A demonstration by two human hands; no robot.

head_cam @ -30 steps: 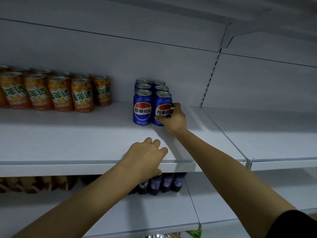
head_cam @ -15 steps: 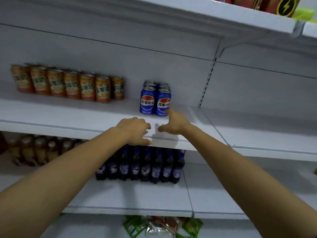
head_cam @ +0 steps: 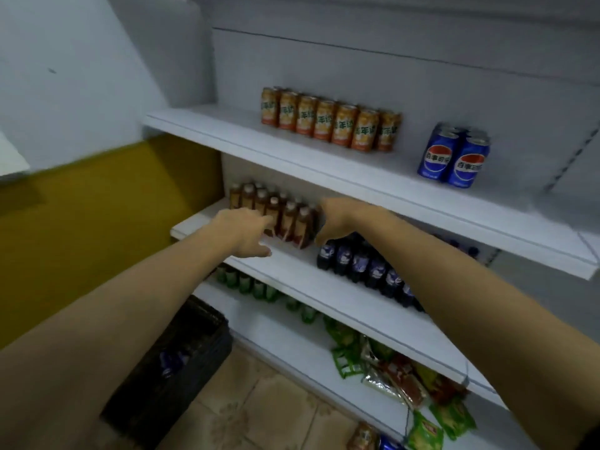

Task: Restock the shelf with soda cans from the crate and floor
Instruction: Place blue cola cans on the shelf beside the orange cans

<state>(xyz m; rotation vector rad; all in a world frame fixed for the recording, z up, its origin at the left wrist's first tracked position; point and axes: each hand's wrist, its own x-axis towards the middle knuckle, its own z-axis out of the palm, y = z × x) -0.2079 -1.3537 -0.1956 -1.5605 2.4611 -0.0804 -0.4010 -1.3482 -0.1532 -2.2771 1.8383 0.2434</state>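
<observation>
Pepsi cans (head_cam: 454, 157) labelled 百事可乐, on upper shelf (head_cam: 373, 177), orange cans (head_cam: 331, 125) near

Crate (head_cam: 168, 368) blurred, contents not readable. Dark bottles (head_cam: 357, 263) partly hidden behind right forearm (head_cam: 448, 280). Cans (head_cam: 367, 438) at bottom edge cut off, labels too blurred.

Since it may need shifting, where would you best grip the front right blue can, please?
I'd grip the front right blue can round its label band, from the front-right: it stands upright, blue cans against its left and back, open shelf on its right.
</observation>
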